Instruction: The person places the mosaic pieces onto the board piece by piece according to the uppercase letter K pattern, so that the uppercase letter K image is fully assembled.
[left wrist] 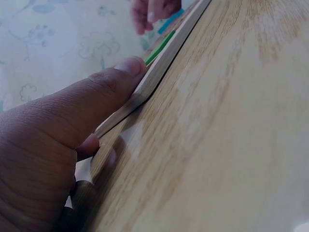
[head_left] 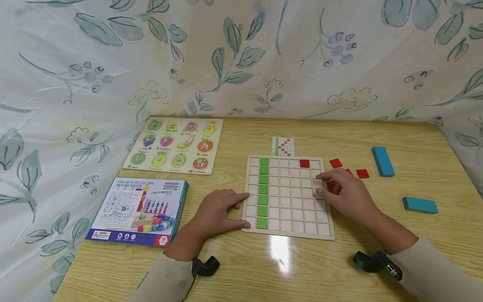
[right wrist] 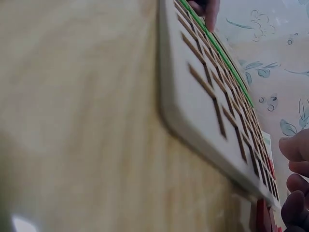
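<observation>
A wooden grid board (head_left: 286, 234) lies flat on the table. Green square tiles (head_left: 263, 199) fill its second column, and one red tile (head_left: 304, 163) sits in the top row. My left hand (head_left: 219, 213) touches the board's left side with an extended index finger and thumb; the left wrist view shows the thumb (left wrist: 113, 79) against the board's edge. Over the right edge hovers my right hand (head_left: 349, 193), thumb and index finger apart, nothing visible between them. Loose red tiles (head_left: 363, 173) lie beside it, some partly hidden by that hand.
Behind the board is a small pattern card (head_left: 283, 146). Two blue blocks (head_left: 383, 161) lie at the right. On the left are a fruit puzzle board (head_left: 177, 144) and a beads box (head_left: 137, 212). A floral curtain (head_left: 241, 58) borders the table's back.
</observation>
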### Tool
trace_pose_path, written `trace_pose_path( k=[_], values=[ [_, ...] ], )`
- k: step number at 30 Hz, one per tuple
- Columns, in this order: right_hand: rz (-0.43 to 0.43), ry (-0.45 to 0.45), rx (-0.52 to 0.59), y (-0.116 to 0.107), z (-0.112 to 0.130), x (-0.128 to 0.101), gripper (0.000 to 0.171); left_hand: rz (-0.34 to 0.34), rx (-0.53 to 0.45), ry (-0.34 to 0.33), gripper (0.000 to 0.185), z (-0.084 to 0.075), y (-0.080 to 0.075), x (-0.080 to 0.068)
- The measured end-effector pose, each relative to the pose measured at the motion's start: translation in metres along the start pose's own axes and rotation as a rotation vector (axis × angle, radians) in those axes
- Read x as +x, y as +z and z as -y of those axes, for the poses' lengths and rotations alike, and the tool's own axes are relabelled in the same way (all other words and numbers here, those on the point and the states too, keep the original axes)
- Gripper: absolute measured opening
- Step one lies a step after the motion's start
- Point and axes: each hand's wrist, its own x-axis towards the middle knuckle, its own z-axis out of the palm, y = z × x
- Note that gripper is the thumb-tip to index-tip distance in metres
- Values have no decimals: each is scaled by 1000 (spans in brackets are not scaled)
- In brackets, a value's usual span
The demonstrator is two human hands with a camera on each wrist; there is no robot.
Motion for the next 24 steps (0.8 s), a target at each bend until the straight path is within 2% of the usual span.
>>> trace_pose_path(
  k=[7, 13, 24],
  values=[
    [-40, 4, -27, -9, -10, -27, 39, 6, -6, -6, 74, -1, -1, 0],
    [-68, 41, -43, -14, -21, -43, 40, 1, -6, -7, 73, -1, -1, 0],
    [-95, 59, -107, -7, -29, -46, 41, -2, -4, 0, 72, -2, -1, 0]
  ],
)
